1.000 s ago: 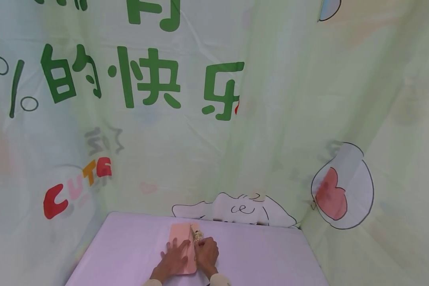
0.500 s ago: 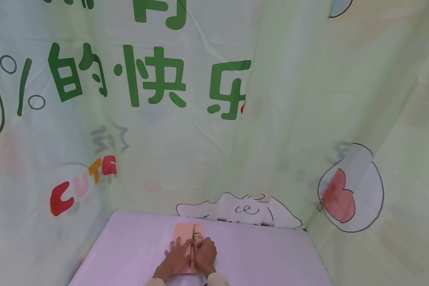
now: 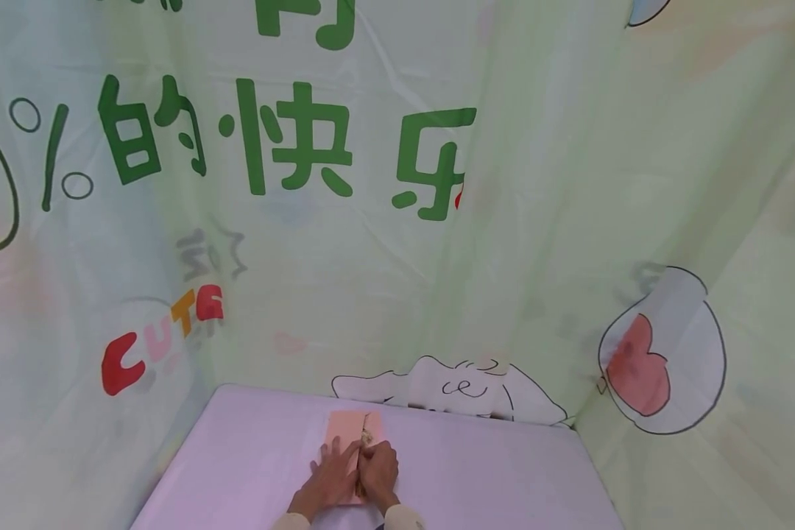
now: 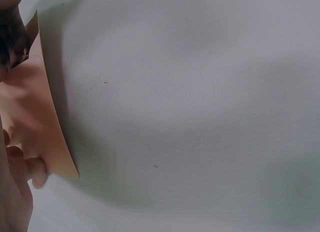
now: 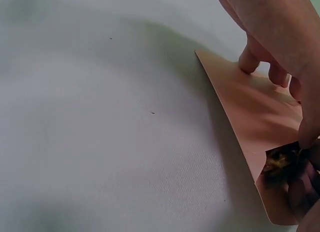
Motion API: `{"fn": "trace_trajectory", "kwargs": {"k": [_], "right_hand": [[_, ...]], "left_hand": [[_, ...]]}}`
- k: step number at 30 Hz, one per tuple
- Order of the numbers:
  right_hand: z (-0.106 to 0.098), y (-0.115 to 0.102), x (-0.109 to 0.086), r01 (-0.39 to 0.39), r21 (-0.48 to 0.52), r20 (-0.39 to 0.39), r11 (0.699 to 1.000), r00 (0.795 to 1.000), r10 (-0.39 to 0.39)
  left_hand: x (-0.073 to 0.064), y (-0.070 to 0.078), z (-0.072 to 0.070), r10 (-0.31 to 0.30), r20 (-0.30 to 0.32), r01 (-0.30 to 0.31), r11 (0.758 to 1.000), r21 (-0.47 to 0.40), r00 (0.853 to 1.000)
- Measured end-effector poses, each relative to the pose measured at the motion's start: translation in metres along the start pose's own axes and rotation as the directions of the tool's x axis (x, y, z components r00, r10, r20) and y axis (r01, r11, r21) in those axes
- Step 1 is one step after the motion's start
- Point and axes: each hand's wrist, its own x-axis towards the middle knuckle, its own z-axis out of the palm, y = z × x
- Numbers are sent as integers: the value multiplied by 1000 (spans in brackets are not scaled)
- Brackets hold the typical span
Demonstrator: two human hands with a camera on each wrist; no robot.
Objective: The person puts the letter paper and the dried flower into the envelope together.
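A pink paper envelope (image 3: pixel 344 425) lies lengthwise on the table, with its opening along the right side. My left hand (image 3: pixel 333 477) rests on its left part with fingers spread, pressing it down. In the right wrist view, one left fingertip touches the paper beside the opening. My right hand (image 3: pixel 379 471) is at the opening and pinches a dark, patterned card (image 5: pixel 282 164), which sits partly inside the envelope. Only a small gold-toned bit of the card shows in the head view; fingers and paper hide the rest.
The table (image 3: pixel 490 471) has a pale lilac cover. Behind it and on both sides hangs a printed curtain (image 3: pixel 536 221) with green characters and drawings. The table's back edge runs just beyond the envelope.
My right hand has shifted slightly left with the card, and less of the card shows beside the envelope. My left hand stays on the envelope. The head view has turned a little left.
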Motion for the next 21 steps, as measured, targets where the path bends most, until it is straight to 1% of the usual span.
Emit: {"fn": "trace_trajectory", "kwargs": {"k": [2,4,5,10,13,16,20,21], "right_hand": [[5,4,1,-21,38,40,999,999,20],[15,15,3,-14,48,38,999,999,12],[19,20,5,-21,38,44,999,999,19],[26,29,8,-33,12,71,999,997,32],[24,29,8,-44,9,93,999,995,43],[15,20,7,-37,17,121,999,992,35],[3,6,7,-61,25,160,998,986,56],[7,10,9,-67,10,171,998,983,64]], "left_hand": [[0,0,0,4,1,-4,1000,5,1000],[0,-1,0,17,-11,-17,1000,15,1000],[-1,-1,0,25,-20,-24,999,20,999],[-1,0,-2,34,-38,-33,999,30,999],[0,0,-1,28,-32,-27,999,35,999],[1,-2,0,26,-27,-25,999,41,999],[3,-4,2,16,-27,-15,999,40,1000],[3,-4,3,13,-28,-12,999,38,1000]]}}
